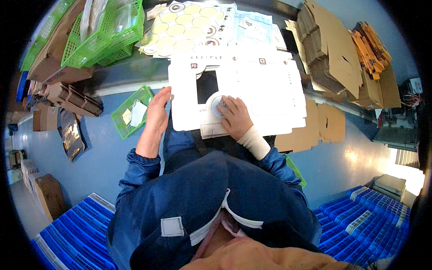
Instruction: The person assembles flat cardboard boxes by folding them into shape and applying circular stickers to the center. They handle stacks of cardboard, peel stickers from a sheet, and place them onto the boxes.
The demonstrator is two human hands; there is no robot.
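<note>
A flat white printed cardboard sheet (274, 99) lies in front of me, with a dark rectangular opening (207, 84) in its left half. My right hand (236, 118) lies over a round white piece (217, 106) with a grey centre, its fingers stretched flat on it near the sheet's front edge. A pale cuff covers that wrist. My left hand (157, 111) stands at the sheet's left edge, fingers straight and side by side, palm turned toward the sheet and nothing visible in it. Whether its fingertips touch the edge I cannot tell.
Behind the sheet lie sheets of round yellowish stickers (175, 29) and a light blue paper (256, 27). Green baskets (90, 45) stand at the far left, another basket (120, 121) lower down. Stacked folded cardboard (333, 49) and orange packets (371, 49) are at the right.
</note>
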